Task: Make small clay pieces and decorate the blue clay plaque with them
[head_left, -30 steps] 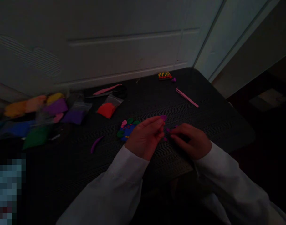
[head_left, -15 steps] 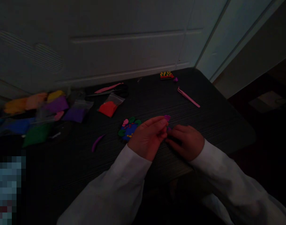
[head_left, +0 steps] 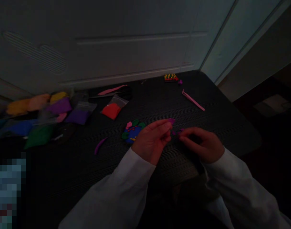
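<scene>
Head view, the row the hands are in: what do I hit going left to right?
Bag of green clay → curved purple strip → blue piece with green leaves and a pink flower → left hand → right hand.

The blue disc [head_left: 130, 136] carries green leaves, a pink flower, red specks and yellow marks. Right of the disc, the piece [head_left: 171, 121] and the scraps [head_left: 173, 133] are purple. Left of it, the curved strip [head_left: 100, 146] is deep purple; farther left, the bags [head_left: 39, 136] show green, blue, orange, peach, yellow, purple and pink. Behind the disc, one bag [head_left: 111, 110] is bright red. Behind and right, the tweezers [head_left: 193, 100] are pink, and the block [head_left: 170, 78] mixes yellow, green and red. Under the disc, the bench [head_left: 155, 105] is near-black with fine streaks.
</scene>
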Demonstrator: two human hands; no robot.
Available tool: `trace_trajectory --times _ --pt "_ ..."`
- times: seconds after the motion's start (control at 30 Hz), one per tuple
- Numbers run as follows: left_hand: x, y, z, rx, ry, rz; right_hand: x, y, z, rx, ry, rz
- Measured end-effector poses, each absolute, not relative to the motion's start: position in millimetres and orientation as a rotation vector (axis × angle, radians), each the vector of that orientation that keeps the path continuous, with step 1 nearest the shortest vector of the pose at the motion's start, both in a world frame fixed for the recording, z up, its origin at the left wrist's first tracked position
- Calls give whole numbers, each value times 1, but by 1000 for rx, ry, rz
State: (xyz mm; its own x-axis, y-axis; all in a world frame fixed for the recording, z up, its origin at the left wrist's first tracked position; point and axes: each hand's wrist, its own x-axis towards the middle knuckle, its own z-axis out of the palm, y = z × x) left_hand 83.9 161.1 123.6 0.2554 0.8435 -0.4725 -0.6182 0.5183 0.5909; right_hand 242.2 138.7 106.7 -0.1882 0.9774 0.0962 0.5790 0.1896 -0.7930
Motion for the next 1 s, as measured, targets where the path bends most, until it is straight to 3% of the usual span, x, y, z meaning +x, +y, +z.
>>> trace_trajectory --times 0.37,1.0 --pt "89 158 122 321 886 949 246 134 111 -1091 -1787 657" --pt "93 156 120 311 878 924 235 139 103 -1191 -1553 829"
